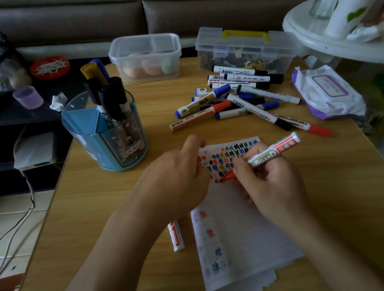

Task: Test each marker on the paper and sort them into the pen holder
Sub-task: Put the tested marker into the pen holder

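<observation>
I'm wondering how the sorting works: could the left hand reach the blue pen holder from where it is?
Probably yes. The left hand touches the paper, and only bare table lies between it and the pen holder.

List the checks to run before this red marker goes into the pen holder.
1. The right hand grips the red marker: ok.
2. Marker tip touches the paper: ok.
3. Red mark showing under the tip: cannot tell.
4. Marker's cap held in the left hand: cannot tell.
5. The pen holder stands upright with an empty compartment: ok.
</observation>
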